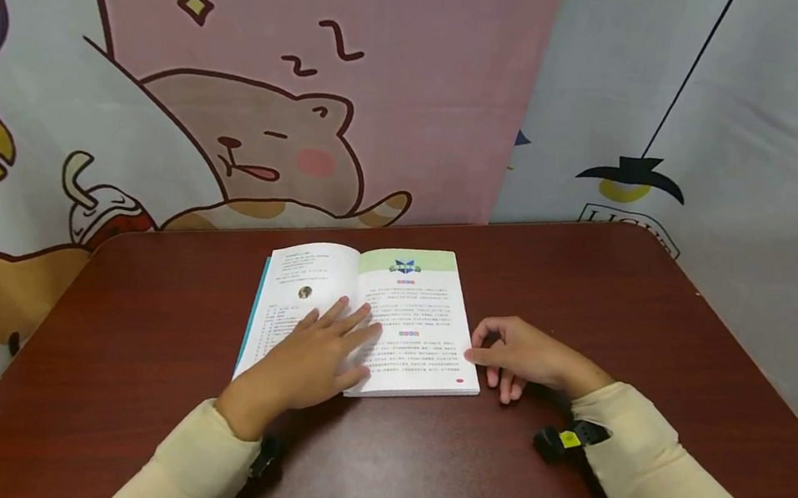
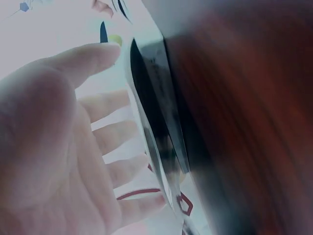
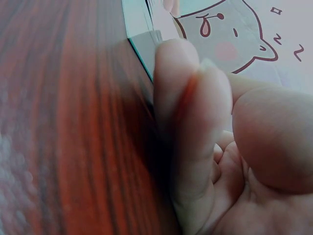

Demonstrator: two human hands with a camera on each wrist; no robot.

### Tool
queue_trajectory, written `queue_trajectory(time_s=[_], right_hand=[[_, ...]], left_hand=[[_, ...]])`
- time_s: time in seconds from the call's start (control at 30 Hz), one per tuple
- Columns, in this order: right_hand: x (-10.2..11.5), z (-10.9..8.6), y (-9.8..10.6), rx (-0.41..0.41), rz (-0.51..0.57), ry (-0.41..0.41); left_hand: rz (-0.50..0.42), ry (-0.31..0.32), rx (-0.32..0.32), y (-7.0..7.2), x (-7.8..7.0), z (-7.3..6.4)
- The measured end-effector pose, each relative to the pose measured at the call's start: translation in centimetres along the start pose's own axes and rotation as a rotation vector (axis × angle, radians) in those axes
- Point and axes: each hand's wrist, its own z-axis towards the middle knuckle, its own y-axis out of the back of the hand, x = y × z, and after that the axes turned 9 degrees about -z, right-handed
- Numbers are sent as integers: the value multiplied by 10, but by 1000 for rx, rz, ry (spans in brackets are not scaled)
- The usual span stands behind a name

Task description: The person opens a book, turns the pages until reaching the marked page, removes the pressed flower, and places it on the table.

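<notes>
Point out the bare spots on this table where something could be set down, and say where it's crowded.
Bare tabletop lies right of the open book toward the back corner, left of the book near the left edge, and in front between the two sleeves. The middle is crowded: the left hand lies flat on the pages, and the right hand touches the book's right edge.

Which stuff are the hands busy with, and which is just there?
Busy with:
- open paperback book with white and green printed pages
- left hand, flat on the pages
- right hand, fingers curled at the book's right edge

Just there:
- dark red-brown wooden table
- pink cartoon bear backdrop cloth
</notes>
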Motion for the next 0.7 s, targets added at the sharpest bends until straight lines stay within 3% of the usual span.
queue_trajectory(time_s=[0.37, 0.7], right_hand=[[-1, 1, 0, 5, 9, 13], [-1, 0, 1, 9, 6, 9]], left_hand=[[2, -47, 47, 0, -24, 16], [-27, -4, 67, -5, -28, 20]])
